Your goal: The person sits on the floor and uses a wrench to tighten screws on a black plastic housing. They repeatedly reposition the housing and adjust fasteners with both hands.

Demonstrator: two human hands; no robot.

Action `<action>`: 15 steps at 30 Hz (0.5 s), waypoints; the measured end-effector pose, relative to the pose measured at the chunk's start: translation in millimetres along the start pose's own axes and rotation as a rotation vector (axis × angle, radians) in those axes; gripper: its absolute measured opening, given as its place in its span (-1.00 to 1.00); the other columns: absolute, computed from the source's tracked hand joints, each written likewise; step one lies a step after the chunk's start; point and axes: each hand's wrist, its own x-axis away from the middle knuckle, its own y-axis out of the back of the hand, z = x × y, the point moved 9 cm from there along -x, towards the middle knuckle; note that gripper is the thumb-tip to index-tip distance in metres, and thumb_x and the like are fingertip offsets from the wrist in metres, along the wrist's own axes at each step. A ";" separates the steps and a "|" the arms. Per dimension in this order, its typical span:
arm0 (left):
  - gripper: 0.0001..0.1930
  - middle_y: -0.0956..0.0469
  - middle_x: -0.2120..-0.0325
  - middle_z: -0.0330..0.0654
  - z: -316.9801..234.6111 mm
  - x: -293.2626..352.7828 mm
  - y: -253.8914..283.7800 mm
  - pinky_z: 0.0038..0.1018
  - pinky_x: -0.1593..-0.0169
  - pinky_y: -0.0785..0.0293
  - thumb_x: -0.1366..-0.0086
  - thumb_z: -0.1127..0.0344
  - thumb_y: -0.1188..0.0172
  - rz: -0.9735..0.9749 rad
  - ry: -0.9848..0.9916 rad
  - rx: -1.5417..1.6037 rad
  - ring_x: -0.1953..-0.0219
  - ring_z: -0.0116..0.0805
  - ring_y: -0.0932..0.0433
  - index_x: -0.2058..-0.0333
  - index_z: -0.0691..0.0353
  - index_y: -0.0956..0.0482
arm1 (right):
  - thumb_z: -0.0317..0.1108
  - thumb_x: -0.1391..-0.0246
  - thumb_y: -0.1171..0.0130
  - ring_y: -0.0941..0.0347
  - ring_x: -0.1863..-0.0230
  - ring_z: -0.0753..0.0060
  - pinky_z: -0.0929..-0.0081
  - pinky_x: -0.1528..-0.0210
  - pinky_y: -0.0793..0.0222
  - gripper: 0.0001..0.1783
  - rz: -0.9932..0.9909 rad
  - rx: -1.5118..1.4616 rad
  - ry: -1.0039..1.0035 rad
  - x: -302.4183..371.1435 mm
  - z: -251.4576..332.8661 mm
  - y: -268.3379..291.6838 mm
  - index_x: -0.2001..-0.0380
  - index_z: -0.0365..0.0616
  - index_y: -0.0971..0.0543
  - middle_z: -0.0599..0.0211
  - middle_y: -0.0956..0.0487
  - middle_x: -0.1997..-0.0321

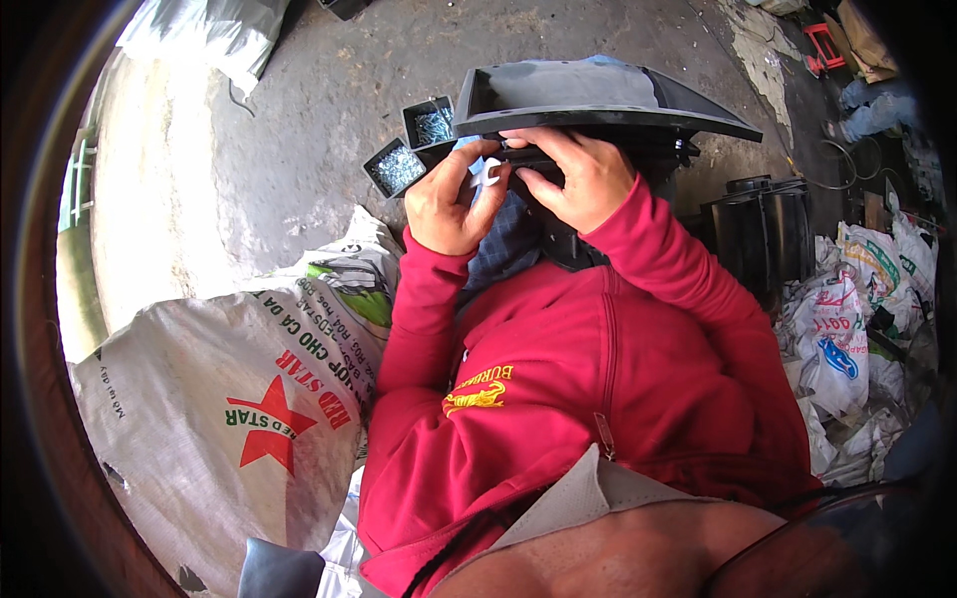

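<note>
A black plastic housing with a raised rim and a grey inner face rests before me, above my lap. My left hand is closed at the housing's near left corner. Between its thumb and fingers shows a pale metal piece with a C-shaped jaw, like an open-end wrench; the rest of it is hidden in the hand. My right hand grips the housing's near edge, fingers on the rim and thumb below, close to the left fingertips. Whatever small part lies between the fingertips is too hidden to tell.
Two small black bins, one of screws and one of small metal fasteners, stand left of the housing. A large white woven sack fills the left side. More black parts and crumpled sacks lie right. Another person's leg shows far right.
</note>
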 end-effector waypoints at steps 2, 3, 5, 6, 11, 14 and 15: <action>-0.72 -0.62 0.56 -0.20 -1.8 -1.0 -1.9 -0.54 0.52 -0.44 -0.18 0.33 -0.36 0.040 0.062 -0.023 0.61 -0.50 -0.57 0.13 0.21 -0.62 | -0.49 0.05 -0.34 -0.63 0.06 0.22 0.41 0.05 -0.56 -0.50 0.010 0.003 0.000 -1.4 -0.1 0.0 -0.03 -0.11 -0.54 0.30 -0.67 0.07; -0.72 -0.62 0.57 -0.20 -1.6 -0.8 -3.4 -0.54 0.52 -0.43 -0.18 0.32 -0.36 0.063 0.094 -0.033 0.63 -0.49 -0.55 0.13 0.21 -0.62 | -0.49 0.05 -0.34 -0.63 0.06 0.23 0.41 0.04 -0.56 -0.50 0.017 0.003 0.000 -1.4 -0.3 0.6 -0.03 -0.11 -0.54 0.30 -0.67 0.07; -0.74 -0.57 0.63 -0.21 5.4 -1.0 0.5 -0.54 0.55 -0.38 -0.18 0.30 -0.38 0.023 0.016 -0.102 0.67 -0.52 -0.50 0.17 0.23 -0.63 | -0.49 0.05 -0.34 -0.63 0.05 0.23 0.41 0.04 -0.56 -0.50 0.023 0.002 0.003 -0.6 0.8 0.2 -0.04 -0.11 -0.53 0.30 -0.67 0.06; -0.75 -0.56 0.63 -0.21 3.4 -3.0 2.8 -0.54 0.56 -0.37 -0.17 0.29 -0.38 -0.012 0.019 -0.078 0.67 -0.52 -0.49 0.19 0.22 -0.63 | -0.49 0.05 -0.34 -0.63 0.05 0.22 0.41 0.03 -0.56 -0.49 0.021 0.002 0.007 -0.7 2.5 -1.7 -0.04 -0.10 -0.53 0.30 -0.67 0.06; -0.71 -0.53 0.64 -0.23 4.9 -0.5 -1.6 -0.55 0.58 -0.34 -0.13 0.27 -0.42 0.006 0.025 -0.083 0.71 -0.53 -0.42 0.20 0.22 -0.63 | -0.49 0.05 -0.33 -0.63 0.05 0.20 0.40 0.02 -0.56 -0.47 0.022 -0.003 -0.001 -0.5 -3.1 -0.2 -0.06 -0.11 -0.50 0.30 -0.66 0.04; -0.66 -0.53 0.64 -0.23 -3.0 -5.8 4.0 -0.55 0.58 -0.35 -0.11 0.24 -0.44 -0.063 -0.017 -0.083 0.70 -0.53 -0.43 0.17 0.22 -0.61 | -0.50 0.05 -0.33 -0.62 0.03 0.21 0.40 0.01 -0.56 -0.46 0.045 -0.030 -0.002 0.2 -2.7 -2.7 -0.07 -0.14 -0.49 0.31 -0.66 0.01; -0.66 -0.55 0.62 -0.23 -1.9 -5.0 0.9 -0.55 0.57 -0.36 -0.10 0.25 -0.44 -0.016 0.008 -0.110 0.69 -0.52 -0.44 0.17 0.23 -0.61 | -0.50 0.05 -0.33 -0.62 0.02 0.22 0.40 0.01 -0.56 -0.46 0.047 -0.031 0.000 0.4 -3.7 -2.3 -0.07 -0.14 -0.48 0.30 -0.66 0.01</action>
